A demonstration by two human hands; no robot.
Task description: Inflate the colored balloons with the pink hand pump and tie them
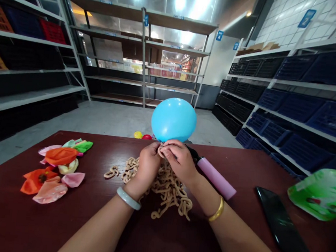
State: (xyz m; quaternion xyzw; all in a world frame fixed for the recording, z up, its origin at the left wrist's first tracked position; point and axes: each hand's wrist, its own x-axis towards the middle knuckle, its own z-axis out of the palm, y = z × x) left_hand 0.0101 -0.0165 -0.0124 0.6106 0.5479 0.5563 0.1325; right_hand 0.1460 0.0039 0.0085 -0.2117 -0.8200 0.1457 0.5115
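A round, inflated light-blue balloon (pixel 173 119) stands upright just beyond my hands. My left hand (pixel 149 163) is closed at its base, thumb and fingers pinched together. My right hand (pixel 180 161) pinches at the same spot from the other side, its fingertips meeting the left ones. A tan loop (pixel 161 150) like those on the table shows between the two hands; the balloon's neck is mostly hidden by fingers. Under my wrists lies a tangled heap of tan rubber-like loops (pixel 169 189). Beside my right hand lies a pink cylinder with a black end (pixel 216 179).
Uninflated coloured balloons (pixel 61 156) lie at the table's left. A black phone-like slab (pixel 283 224) and a green plastic pouch (pixel 322 193) lie at the right. Yellow (pixel 138 134) and red (pixel 147 136) balloons show beyond the far edge. Shelves with crates (pixel 303 105) surround the room.
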